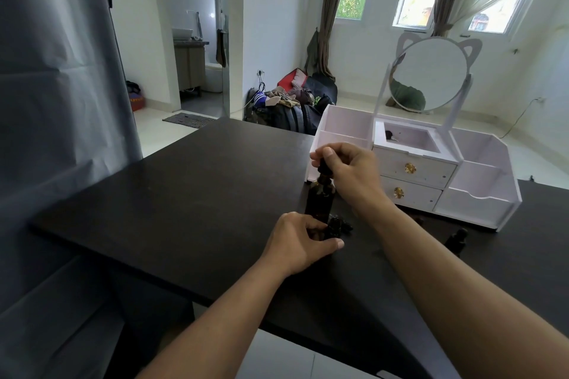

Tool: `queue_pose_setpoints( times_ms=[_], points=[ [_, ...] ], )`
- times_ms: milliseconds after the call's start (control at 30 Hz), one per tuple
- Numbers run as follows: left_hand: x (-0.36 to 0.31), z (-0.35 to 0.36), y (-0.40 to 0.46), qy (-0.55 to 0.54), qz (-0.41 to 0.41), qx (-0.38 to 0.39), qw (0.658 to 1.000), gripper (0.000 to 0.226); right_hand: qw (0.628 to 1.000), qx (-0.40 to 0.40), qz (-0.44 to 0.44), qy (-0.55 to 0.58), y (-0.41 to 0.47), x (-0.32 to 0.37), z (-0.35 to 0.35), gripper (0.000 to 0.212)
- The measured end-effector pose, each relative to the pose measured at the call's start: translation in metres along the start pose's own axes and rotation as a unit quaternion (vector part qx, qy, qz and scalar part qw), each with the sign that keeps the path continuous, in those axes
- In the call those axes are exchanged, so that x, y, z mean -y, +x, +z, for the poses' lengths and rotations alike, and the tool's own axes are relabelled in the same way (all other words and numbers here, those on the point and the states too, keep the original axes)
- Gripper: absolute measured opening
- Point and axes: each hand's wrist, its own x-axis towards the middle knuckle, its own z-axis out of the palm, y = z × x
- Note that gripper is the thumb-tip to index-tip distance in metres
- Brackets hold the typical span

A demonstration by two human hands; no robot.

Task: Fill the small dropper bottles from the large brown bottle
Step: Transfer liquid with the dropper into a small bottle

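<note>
Both bare forearms reach forward, left hand (303, 241) low with fingers curled and thumb out to the right, right hand (348, 168) higher, wrist bent, fingertips pinching downward.

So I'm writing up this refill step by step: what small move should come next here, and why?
Probably lift the dropper straight up out of the large brown bottle. The right hand already pinches its dropper cap at the neck, while the left hand holds a small dropper bottle beside it, seemingly ready for filling.

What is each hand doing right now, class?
Left hand: grips a small dropper bottle on the table.
Right hand: pinches the dropper cap atop the large brown bottle.
</note>
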Motion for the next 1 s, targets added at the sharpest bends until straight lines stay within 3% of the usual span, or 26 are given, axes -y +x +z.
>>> queue_pose_setpoints(
  times_ms=[733,1000],
  points=[
    [-0.001,-0.002,-0.001,-0.009,0.006,0.015,1.000,0.041,1.000,-0.005,-0.003,-0.003,-0.007,-0.004,-0.001,0.018],
    [0.002,0.000,0.003,0.014,0.016,-0.003,1.000,0.046,0.997,-0.050,-0.052,0.030,0.006,0.035,-0.018,0.009]
  ],
)
